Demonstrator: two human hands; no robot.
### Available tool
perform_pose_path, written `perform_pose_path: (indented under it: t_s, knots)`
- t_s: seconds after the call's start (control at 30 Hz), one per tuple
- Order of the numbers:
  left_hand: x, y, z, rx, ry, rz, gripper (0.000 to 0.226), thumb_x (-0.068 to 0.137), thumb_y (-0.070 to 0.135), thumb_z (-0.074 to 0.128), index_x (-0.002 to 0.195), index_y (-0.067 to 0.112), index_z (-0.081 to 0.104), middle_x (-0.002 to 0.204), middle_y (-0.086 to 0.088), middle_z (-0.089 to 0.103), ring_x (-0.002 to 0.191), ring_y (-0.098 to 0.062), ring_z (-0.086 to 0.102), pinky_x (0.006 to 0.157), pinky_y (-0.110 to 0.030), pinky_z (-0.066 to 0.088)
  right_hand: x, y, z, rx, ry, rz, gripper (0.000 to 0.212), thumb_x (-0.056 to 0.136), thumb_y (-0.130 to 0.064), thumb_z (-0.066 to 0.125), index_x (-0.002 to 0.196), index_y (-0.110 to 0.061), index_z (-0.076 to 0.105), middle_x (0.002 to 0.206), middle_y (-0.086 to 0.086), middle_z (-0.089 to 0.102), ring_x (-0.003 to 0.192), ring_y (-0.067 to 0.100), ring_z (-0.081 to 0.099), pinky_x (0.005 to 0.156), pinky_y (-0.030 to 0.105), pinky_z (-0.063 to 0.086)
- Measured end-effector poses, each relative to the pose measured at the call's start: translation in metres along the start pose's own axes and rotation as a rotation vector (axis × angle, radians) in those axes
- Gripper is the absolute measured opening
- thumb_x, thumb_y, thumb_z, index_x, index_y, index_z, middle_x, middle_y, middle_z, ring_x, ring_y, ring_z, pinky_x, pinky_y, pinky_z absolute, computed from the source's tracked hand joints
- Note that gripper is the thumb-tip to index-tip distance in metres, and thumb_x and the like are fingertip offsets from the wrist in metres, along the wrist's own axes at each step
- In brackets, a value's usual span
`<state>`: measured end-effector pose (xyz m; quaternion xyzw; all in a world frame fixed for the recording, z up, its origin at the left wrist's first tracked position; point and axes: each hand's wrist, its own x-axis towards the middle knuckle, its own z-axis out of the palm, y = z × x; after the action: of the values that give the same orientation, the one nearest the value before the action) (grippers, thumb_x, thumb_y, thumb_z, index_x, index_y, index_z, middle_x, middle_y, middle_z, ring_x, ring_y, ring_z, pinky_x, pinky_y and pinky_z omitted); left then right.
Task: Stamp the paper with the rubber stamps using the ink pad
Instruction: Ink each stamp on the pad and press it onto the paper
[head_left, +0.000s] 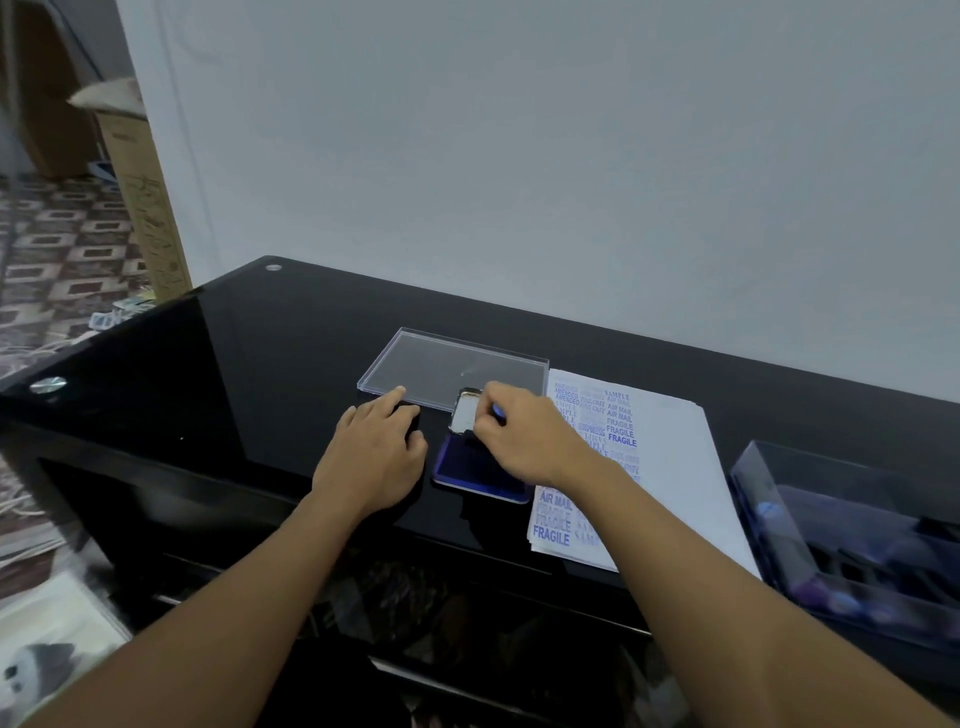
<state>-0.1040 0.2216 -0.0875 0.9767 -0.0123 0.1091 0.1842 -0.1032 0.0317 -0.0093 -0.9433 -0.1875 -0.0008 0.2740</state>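
Several blurred stamps (841, 603) perhaps in box (750, 470), right hand (524, 441) pinching stamp (464, 415), left hand (374, 457) flat

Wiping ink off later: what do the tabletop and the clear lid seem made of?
Tabletop: probably black glass, glossy, with mirror-like reflections and round metal fixings. Clear lid: likely rigid transparent plastic; the table shows through, edges catch light.

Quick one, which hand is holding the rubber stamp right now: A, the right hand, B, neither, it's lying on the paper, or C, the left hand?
A: the right hand pinches the rubber stamp at the far end of the blue ink pad, while the left hand rests on the black table beside it.
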Motion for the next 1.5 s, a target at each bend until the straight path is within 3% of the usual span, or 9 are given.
perform_pose_path:
  t_s: [0.27,0.4,0.63,0.73,0.93,1.07,1.2,1.37,1.5]
  knots:
    - [0.000,0.009,-0.012,-0.138,0.019,-0.059,0.041,0.098,0.025,0.049,0.138,0.017,0.056,0.159,-0.003,0.035,0.140,-0.024,0.039,0.118,-0.043,0.027,-0.030,0.039,-0.055,0.115,0.106,0.116,0.012,0.091,-0.022,0.059,0.094,-0.011,0.062,0.086,-0.001,0.067,0.078,0.016,0.062,0.066,0.029,0.048]
    - [0.002,0.020,-0.021,-0.298,0.073,-0.113,0.040,0.098,0.021,0.051,0.137,0.014,0.056,0.156,-0.003,0.039,0.143,-0.020,0.034,0.116,-0.037,0.027,-0.041,0.054,-0.078,0.281,0.080,0.196,0.015,0.090,-0.018,0.061,0.092,-0.003,0.064,0.072,0.002,0.066,0.062,0.018,0.050,0.057,0.031,0.040]
    - [0.012,0.078,-0.039,-0.349,0.052,0.087,0.038,0.100,0.022,0.049,0.137,0.013,0.055,0.149,-0.001,0.045,0.139,-0.016,0.038,0.109,-0.026,0.027,-0.055,0.072,-0.103,0.616,0.046,0.317,0.008,0.093,-0.010,0.058,0.090,-0.003,0.062,0.066,0.008,0.052,0.055,0.017,0.034,0.053,0.029,0.030]
    - [0.016,0.106,-0.039,-0.337,0.007,0.134,0.037,0.100,0.025,0.047,0.135,0.015,0.055,0.146,0.002,0.048,0.134,-0.015,0.043,0.108,-0.030,0.034,-0.060,0.079,-0.109,0.649,0.037,0.333,0.009,0.093,-0.011,0.058,0.090,-0.004,0.062,0.068,0.009,0.051,0.055,0.017,0.034,0.053,0.030,0.030]
    - [0.020,0.153,-0.023,-0.249,-0.077,0.278,0.040,0.101,0.026,0.044,0.137,0.013,0.054,0.146,0.000,0.049,0.136,-0.018,0.040,0.114,-0.036,0.033,-0.067,0.093,-0.115,0.530,0.042,0.334,0.009,0.092,-0.011,0.058,0.085,-0.006,0.059,0.066,0.006,0.050,0.054,0.015,0.033,0.051,0.028,0.028]
    - [0.020,0.171,-0.007,-0.214,-0.142,0.314,0.041,0.101,0.023,0.042,0.139,0.014,0.052,0.150,-0.001,0.045,0.140,-0.018,0.036,0.115,-0.037,0.032,-0.070,0.099,-0.110,0.329,0.044,0.318,0.020,0.090,-0.015,0.057,0.091,0.004,0.058,0.066,0.003,0.052,0.056,0.016,0.036,0.052,0.027,0.030]
    - [0.021,0.176,0.009,-0.082,-0.199,0.363,0.040,0.101,0.018,0.039,0.139,0.012,0.053,0.149,-0.003,0.046,0.139,-0.020,0.036,0.117,-0.042,0.029,-0.066,0.103,-0.101,0.147,0.055,0.292,0.023,0.092,-0.020,0.057,0.096,0.002,0.061,0.082,0.007,0.062,0.066,0.014,0.050,0.060,0.028,0.039]
    - [0.028,0.172,0.029,0.056,-0.216,0.414,0.038,0.098,0.016,0.036,0.130,0.014,0.057,0.136,-0.002,0.054,0.130,-0.020,0.041,0.115,-0.048,0.029,-0.058,0.109,-0.089,0.012,-0.015,0.320,0.022,0.097,-0.024,0.051,0.084,-0.007,0.048,0.084,0.007,0.053,0.069,0.018,0.044,0.062,0.031,0.037]
    - [0.029,0.168,0.040,0.088,-0.186,0.438,0.030,0.098,0.020,0.036,0.116,0.014,0.060,0.117,0.002,0.056,0.118,-0.019,0.044,0.108,-0.047,0.034,-0.055,0.109,-0.084,-0.075,-0.044,0.300,0.022,0.097,-0.024,0.048,0.090,-0.004,0.055,0.095,0.017,0.063,0.072,0.020,0.046,0.063,0.033,0.039]
